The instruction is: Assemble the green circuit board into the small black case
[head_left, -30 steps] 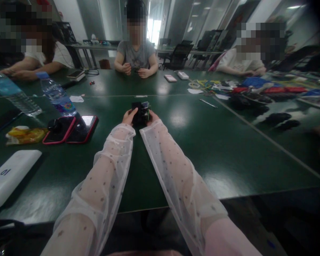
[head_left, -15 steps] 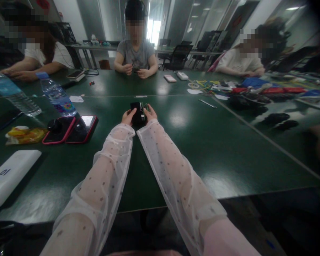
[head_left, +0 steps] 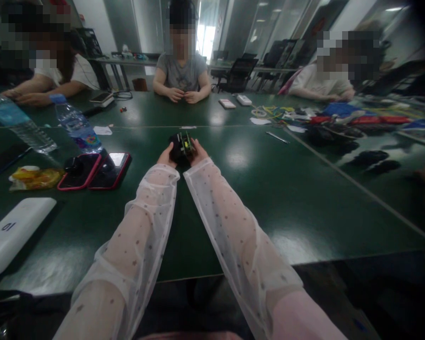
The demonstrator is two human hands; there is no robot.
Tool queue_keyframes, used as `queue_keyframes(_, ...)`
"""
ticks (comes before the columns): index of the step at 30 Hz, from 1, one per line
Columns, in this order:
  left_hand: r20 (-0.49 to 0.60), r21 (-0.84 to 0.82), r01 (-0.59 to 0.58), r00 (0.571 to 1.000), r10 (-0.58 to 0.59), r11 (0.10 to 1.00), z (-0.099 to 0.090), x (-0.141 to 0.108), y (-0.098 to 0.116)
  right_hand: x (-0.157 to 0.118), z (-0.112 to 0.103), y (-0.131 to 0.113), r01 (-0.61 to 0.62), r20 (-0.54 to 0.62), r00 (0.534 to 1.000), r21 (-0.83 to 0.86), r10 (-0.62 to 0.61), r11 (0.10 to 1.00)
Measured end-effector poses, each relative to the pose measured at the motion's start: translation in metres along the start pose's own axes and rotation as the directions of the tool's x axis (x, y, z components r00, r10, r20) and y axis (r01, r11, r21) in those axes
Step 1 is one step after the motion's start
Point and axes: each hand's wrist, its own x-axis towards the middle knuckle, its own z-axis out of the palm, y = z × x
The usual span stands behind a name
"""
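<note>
Above the green table, my left hand point(head_left: 167, 155) is closed around the left side of a small black case point(head_left: 176, 147). My right hand point(head_left: 199, 153) grips a green circuit board point(head_left: 187, 143) with a bright yellow-green part on it. Board and case are side by side and look to be touching; whether they are joined I cannot tell. Both thumbs point away from me, and most fingertips are hidden behind the pieces. Sheer white sleeves with dark stars cover both forearms.
To the left are two phones with pink edges point(head_left: 109, 172), a yellow snack packet point(head_left: 35, 178), a white power bank point(head_left: 19, 236) and water bottles point(head_left: 76, 125). A pen point(head_left: 277, 137) and tangled cables point(head_left: 274, 112) lie right. Three people sit around the table.
The held pieces have turned, so the circuit board's green and yellow parts now face me more. My left hand has shifted slightly left. The person opposite has lowered their hands.
</note>
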Motion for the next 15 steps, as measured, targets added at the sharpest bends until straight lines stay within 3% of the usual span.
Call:
queue_keyframes(7, -0.188, -0.236, 0.015, 0.980, -0.061, 0.972, 0.002, -0.013, 0.012, -0.005, -0.004, 0.002, -0.076, -0.031, 0.997, -0.027, 0.075, 0.997)
queue_keyframes(12, -0.210, -0.253, 0.019, 0.975, -0.074, 0.967, -0.001, -0.011, 0.012, -0.009, -0.004, -0.002, -0.117, -0.038, 0.992, 0.006, 0.117, 0.993)
queue_keyframes(15, -0.161, -0.259, 0.038, 0.984, -0.082, 0.965, -0.006, -0.007, 0.011, -0.008, -0.004, -0.003, -0.123, -0.030, 0.992, 0.012, 0.123, 0.992)
